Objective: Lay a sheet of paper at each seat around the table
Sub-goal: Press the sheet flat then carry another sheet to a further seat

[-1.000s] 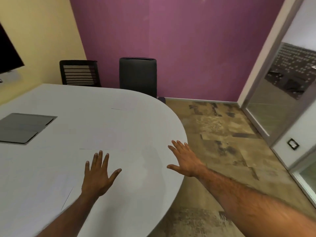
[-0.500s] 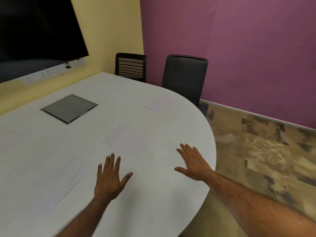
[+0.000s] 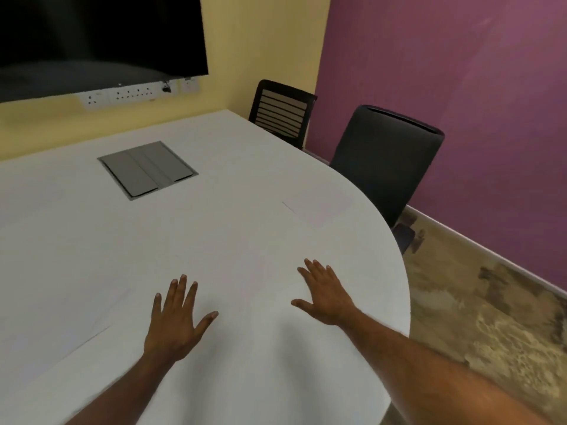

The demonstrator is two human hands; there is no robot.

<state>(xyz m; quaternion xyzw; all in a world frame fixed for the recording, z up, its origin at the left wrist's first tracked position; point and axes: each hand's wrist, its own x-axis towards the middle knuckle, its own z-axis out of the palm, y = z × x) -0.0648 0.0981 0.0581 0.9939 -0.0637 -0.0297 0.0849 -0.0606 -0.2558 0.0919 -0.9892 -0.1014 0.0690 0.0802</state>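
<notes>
White surface (image 3: 214, 234): rounded end nearest, runs away toward yellow wall; pale, sheets barely separable from it.
Left hand (image 3: 176, 320): flat, fingers spread, palm down, grasping nothing; on or just over surface, contact not clear.
Right hand (image 3: 325, 297): same pose, splayed and unclenched, nothing held; near the curved right edge.
Near sheet (image 3: 245, 280): faint outline only, seems to lie between and just ahead of both hands; edges too washed out to confirm.
Left sheet (image 3: 70, 332): left of left hand, one dark edge line visible, long axis slanting away up-right.
Far sheet (image 3: 319, 210): ahead and slightly right of right hand, in front of padded chair (image 3: 383, 167); long axis roughly along the surface edge; well apart from both hands.
Key relation: right hand nearer the far sheet and the chair side; left hand nearer the left sheet.
Slatted chair (image 3: 282, 113): further along same side; no sheet discernible before it.
Cable hatch (image 3: 147, 168): grey, mid-surface, closed.
Screen (image 3: 92, 41): dark, on yellow wall, sockets below.
Judgement: no spare sheets in either hand; probably smoothing or just let go of near sheet.
</notes>
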